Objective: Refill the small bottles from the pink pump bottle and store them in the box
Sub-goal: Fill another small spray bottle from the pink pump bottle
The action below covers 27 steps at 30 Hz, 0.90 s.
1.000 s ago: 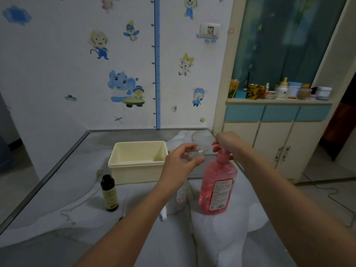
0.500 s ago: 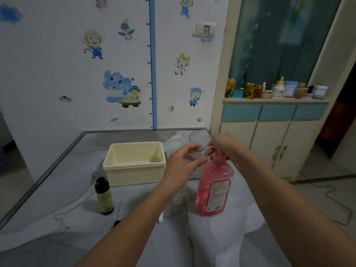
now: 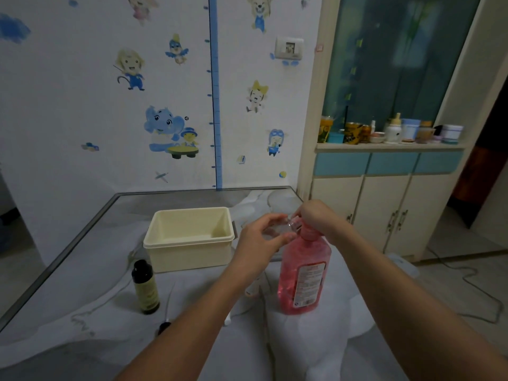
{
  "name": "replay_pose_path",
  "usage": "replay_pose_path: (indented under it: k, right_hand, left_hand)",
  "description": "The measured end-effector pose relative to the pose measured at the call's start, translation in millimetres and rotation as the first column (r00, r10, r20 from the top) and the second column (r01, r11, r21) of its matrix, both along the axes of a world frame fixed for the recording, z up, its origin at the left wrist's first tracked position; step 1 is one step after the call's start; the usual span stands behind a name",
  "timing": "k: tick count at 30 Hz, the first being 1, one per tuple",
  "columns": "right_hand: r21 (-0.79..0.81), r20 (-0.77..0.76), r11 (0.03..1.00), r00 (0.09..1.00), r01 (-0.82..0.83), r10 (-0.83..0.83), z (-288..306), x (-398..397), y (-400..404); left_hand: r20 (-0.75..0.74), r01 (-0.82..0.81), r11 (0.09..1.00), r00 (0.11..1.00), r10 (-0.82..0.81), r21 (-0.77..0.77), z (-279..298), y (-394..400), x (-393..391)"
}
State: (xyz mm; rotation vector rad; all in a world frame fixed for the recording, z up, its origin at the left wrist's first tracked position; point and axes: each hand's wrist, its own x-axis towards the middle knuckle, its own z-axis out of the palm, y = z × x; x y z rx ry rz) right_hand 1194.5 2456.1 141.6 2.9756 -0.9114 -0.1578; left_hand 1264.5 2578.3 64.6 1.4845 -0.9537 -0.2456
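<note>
Pumping is the step in hand, and doing it well depends on keeping nozzle and bottle mouth lined up. Going from the left of the frame: a dark bottle (image 3: pixel 145 286) stands capped on the grey surface (image 3: pixel 68 284), untouched, and behind it, left of centre, sits the cream box (image 3: pixel 189 237), which holds nothing that I can see. A small white bottle (image 3: pixel 253 288) lies low on the surface, mostly hidden by the forearm.

At centre the left hand (image 3: pixel 261 240) has its grip curled round a small clear bottle (image 3: pixel 277 231), thumb below and fingers above, holding it tilted with its mouth toward the nozzle. Whether the mouth truly meets the spout I cannot tell; the spot is small and blurred.

Just right of that, the right hand (image 3: pixel 316 218) lies over the pump head of the pink pump bottle (image 3: pixel 302 270), fingers bent down around it, apparently pressing.

My judgement: press slowly and straight down so the tall bottle does not tip, keep the clear bottle's mouth snug under the spout, and use short strokes, since a narrow neck is likely to overflow or drip onto the surface.
</note>
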Motion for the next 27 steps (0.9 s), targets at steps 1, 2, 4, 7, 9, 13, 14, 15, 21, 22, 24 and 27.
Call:
replay_pose_path:
  k: [1,2,4,7,9,13,14,15,21,22,24,27]
  right_hand:
    - [0.042,0.032,0.999,0.999,0.008,-0.009,2,0,-3]
    - [0.094,0.075,0.995,0.997,0.015,-0.022,4,0,-5]
    - [0.159,0.091,0.987,0.995,0.017,-0.032,11,2,-4]
    - [0.155,-0.01,0.987,0.999,0.033,-0.031,13,4,-1]
    - [0.026,-0.033,0.999,0.999,0.019,-0.018,7,4,0]
    - [-0.149,-0.104,0.989,0.994,0.008,-0.024,-5,7,2]
    - [-0.153,-0.104,0.988,0.994,-0.001,-0.016,-5,8,2]
    - [-0.159,-0.099,0.987,0.995,-0.017,0.001,-4,8,3]
    - [-0.019,-0.018,0.999,0.999,-0.038,0.038,11,1,0]
    - [0.019,0.006,1.0,1.0,-0.024,0.024,14,2,0]
    - [0.069,0.046,0.998,0.999,0.005,-0.009,15,3,-1]
    - [0.011,-0.006,1.0,1.0,0.006,-0.006,5,3,4]
  left_hand:
    - [0.0,0.008,1.0,1.0,-0.008,-0.006,2,0,0]
    - [0.003,0.014,1.0,1.0,-0.014,-0.011,4,0,1]
    - [0.007,0.024,1.0,1.0,-0.024,-0.016,8,0,2]
    - [0.009,0.029,0.999,1.0,-0.029,-0.019,7,0,2]
    - [0.001,0.03,0.999,1.0,-0.03,-0.009,4,1,3]
    - [-0.002,0.023,1.0,1.0,-0.023,0.009,-3,1,2]
    - [-0.002,0.019,1.0,1.0,-0.019,0.008,-3,2,3]
    - [-0.002,0.017,1.0,1.0,-0.017,0.008,-2,2,3]
    - [-0.005,0.043,0.999,0.999,-0.043,-0.004,10,4,1]
    - [-0.007,0.051,0.999,0.999,-0.051,-0.005,12,4,1]
    - [-0.008,0.053,0.999,0.999,-0.053,-0.006,11,4,1]
    - [-0.027,0.049,0.999,0.998,-0.049,-0.012,5,2,0]
